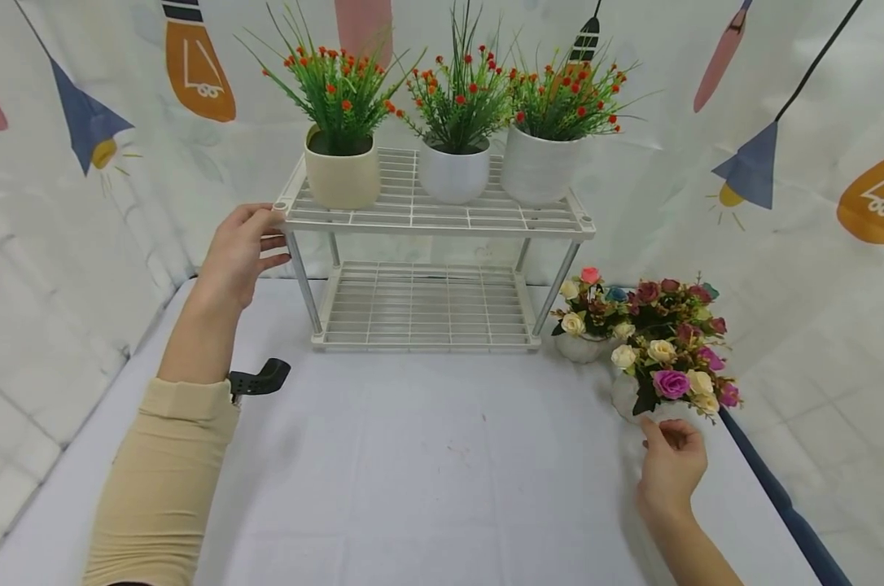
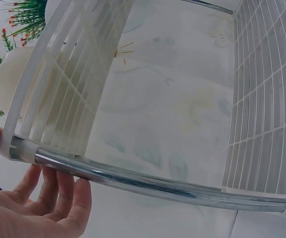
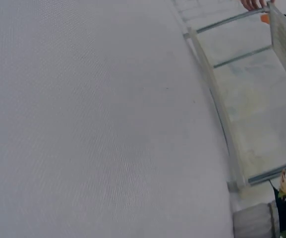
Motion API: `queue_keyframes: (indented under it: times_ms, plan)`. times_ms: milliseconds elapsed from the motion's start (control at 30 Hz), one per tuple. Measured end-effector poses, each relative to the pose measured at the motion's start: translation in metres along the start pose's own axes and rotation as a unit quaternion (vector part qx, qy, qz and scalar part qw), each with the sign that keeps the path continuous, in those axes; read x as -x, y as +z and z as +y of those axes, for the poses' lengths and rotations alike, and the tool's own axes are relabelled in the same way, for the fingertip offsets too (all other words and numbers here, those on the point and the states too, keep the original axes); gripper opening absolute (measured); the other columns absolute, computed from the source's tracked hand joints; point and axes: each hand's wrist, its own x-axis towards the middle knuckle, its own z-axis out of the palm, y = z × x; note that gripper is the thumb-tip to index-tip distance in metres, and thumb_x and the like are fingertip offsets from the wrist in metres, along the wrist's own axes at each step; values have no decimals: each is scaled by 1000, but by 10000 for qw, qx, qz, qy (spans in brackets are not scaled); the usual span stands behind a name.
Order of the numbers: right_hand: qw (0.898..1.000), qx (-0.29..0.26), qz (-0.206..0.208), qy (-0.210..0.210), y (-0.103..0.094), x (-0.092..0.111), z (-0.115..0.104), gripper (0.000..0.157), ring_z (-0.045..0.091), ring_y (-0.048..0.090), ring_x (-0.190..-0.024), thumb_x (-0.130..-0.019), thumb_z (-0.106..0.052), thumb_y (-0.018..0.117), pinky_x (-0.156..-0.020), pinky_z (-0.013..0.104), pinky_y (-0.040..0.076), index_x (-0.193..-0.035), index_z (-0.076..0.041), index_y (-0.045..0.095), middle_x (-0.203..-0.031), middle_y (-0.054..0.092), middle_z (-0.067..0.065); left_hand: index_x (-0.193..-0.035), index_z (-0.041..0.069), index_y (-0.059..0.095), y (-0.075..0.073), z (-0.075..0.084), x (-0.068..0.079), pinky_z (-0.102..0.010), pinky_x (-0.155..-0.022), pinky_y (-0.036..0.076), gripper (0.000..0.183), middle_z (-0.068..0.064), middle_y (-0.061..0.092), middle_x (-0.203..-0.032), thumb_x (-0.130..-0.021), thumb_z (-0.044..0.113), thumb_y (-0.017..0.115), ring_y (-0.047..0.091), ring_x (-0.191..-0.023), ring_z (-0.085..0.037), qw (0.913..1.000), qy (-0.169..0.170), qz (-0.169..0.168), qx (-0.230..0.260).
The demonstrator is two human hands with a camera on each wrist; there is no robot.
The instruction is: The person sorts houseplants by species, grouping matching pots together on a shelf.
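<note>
A white two-tier wire rack (image 1: 413, 305) stands at the back of the table. My left hand (image 1: 240, 252) grips its upper left front corner. In the left wrist view, the thumb lies at the corner and the curled fingers (image 2: 78, 206) lie by the metal post (image 2: 157, 183). On the top tier are a cream pot (image 1: 343, 175), a small white pot (image 1: 454, 172) and a larger white pot (image 1: 537, 167), all with red-flowered plants. My right hand (image 1: 672, 468), loosely bent, is right at the front of a pale pot (image 1: 623, 396) of purple and cream roses.
Behind that rose pot, another low pale pot (image 1: 584, 348) with mixed flowers stands by the rack's right front post. A white cloth covers the table (image 1: 413, 472). Patterned white sheeting (image 1: 801, 268) hangs behind and along the sides.
</note>
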Motion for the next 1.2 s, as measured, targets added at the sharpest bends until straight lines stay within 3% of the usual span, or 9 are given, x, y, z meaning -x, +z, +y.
queue_keyframes:
  times_ms: [167, 300, 467, 600, 900, 1200]
  plan:
    - [9976, 546, 403, 134, -8, -12, 1, 58, 6, 36, -111, -89, -11, 82, -85, 14, 38, -121, -24, 35, -116, 34, -10, -134, 16, 47, 0, 0, 0, -49, -106, 40, 39, 0, 52, -123, -106, 44, 51, 53, -112, -19, 10000, 52, -32, 7]
    - [9961, 813, 342, 36, -10, -21, 6, 74, 9, 30, -123, -85, -10, 85, -92, 17, 34, -135, -20, 32, -130, 32, -8, -133, 17, 48, 0, -1, 0, -49, -107, 39, 38, 0, 51, -123, -107, 44, 51, 52, -113, -19, 10000, 28, -56, 8]
    - [9953, 955, 167, -11, -7, -34, 15, 82, 18, 24, -134, -87, -7, 81, -96, 19, 35, -146, -15, 26, -145, 27, 5, -133, 17, 47, -1, -2, 1, -49, -106, 38, 37, 0, 51, -123, -106, 43, 51, 52, -112, -19, 9999, 17, -72, 107]
    - [9954, 955, 30, 81, -2, -44, 19, 88, 19, 23, -133, -86, -7, 82, -100, 17, 32, -149, -13, 20, -144, 25, 6, -133, 17, 47, -1, -3, 0, -48, -106, 39, 38, 1, 51, -123, -106, 43, 52, 52, -112, -18, 9999, -3, -54, 158]
    - [9950, 892, -158, 422, 5, -58, 24, 102, 14, 15, -148, -87, -9, 83, -119, 23, 14, -156, -12, 9, -160, 18, 11, -138, 14, 45, 0, -3, -2, -49, -106, 39, 43, 0, 51, -123, -107, 43, 50, 52, -113, -19, 9999, 92, -45, 48]
    - [9968, 772, -171, 123, 11, -66, 30, 107, 10, 12, -152, -85, -2, 83, -119, 21, 5, -158, -17, 6, -167, 17, 7, -134, 17, 47, -1, -3, -1, -47, -105, 39, 38, 0, 50, -122, -107, 42, 50, 52, -112, -18, 9999, 45, -56, 120]
